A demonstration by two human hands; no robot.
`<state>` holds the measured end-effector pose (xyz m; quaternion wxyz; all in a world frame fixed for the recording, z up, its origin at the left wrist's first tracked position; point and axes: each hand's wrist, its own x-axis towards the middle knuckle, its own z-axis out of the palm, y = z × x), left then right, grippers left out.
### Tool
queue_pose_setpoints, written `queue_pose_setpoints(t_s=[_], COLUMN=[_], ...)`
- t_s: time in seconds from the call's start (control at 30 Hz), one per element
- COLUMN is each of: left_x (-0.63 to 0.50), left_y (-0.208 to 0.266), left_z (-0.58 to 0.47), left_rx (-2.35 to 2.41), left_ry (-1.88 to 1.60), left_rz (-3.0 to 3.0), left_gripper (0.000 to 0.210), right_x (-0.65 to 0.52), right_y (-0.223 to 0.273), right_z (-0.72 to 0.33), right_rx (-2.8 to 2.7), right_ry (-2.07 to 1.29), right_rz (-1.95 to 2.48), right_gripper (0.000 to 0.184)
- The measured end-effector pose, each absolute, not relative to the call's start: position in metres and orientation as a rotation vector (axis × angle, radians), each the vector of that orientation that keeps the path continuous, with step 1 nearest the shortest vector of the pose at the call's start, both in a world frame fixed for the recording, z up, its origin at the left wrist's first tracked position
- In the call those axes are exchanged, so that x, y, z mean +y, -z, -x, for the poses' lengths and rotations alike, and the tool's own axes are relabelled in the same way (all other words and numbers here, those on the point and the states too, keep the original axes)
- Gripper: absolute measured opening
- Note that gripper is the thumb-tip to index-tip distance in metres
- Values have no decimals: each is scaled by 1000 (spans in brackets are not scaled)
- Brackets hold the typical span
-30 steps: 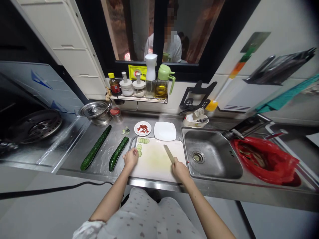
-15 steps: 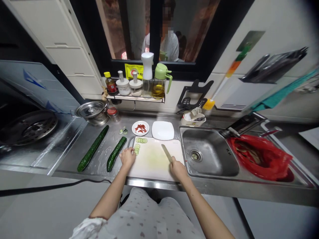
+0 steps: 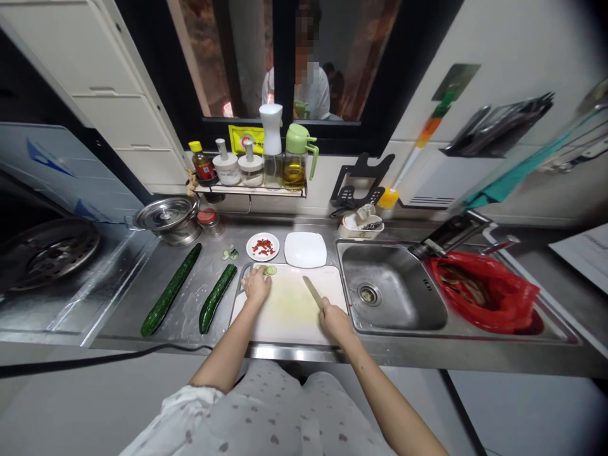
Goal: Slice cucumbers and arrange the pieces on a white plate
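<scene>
My right hand [image 3: 337, 323] is closed around the handle of a knife [image 3: 313, 292], its blade pointing up and left over the white cutting board [image 3: 285, 326]. My left hand [image 3: 257, 286] is palm down at the board's upper left, fingers apart and touching cucumber slices [image 3: 270, 270]. It partly covers them, and whatever lies under the palm is hidden. Left of the board lie a shorter cut cucumber [image 3: 218, 298] and a long whole cucumber [image 3: 171, 289]. A few cucumber end pieces [image 3: 230, 253] sit on the counter behind them.
Behind the board are a plate of chopped red pieces [image 3: 263, 247] and a white square plate [image 3: 305, 249]. To the right is a sink [image 3: 394, 310] with a red bag [image 3: 484, 292] beyond. A steel pot [image 3: 171, 220] and a red-lidded jar [image 3: 209, 223] stand at the back left.
My left hand has moved up and right along the board to the upper row of slices. The lower slices it was touching no longer show in their former place. The knife stays nearly still.
</scene>
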<state>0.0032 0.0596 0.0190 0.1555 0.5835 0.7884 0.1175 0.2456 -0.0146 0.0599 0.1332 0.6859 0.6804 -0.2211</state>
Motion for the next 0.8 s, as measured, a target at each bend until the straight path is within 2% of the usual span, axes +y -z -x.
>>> queue_pose_setpoints(t_s=[0.13, 0.33, 0.57, 0.8], left_x=[74, 85, 85, 75], left_y=[-20, -17, -18, -16], left_z=[-3, -1, -5, -6], left_rx=[2221, 2166, 2149, 2071], left_ry=[-244, -149, -296, -437], left_rz=[-1742, -1784, -1769, -1422], left_gripper=[42, 35, 28, 22], right_x=[-15, -15, -14, -14], right_y=[-60, -60, -60, -57], right_z=[-245, -244, -245, -247], right_rx=[1969, 1957, 1959, 1982], right_ry=[641, 645, 657, 674], right_rz=[-1985, -1990, -2001, -1993], right_gripper=[33, 36, 37, 36])
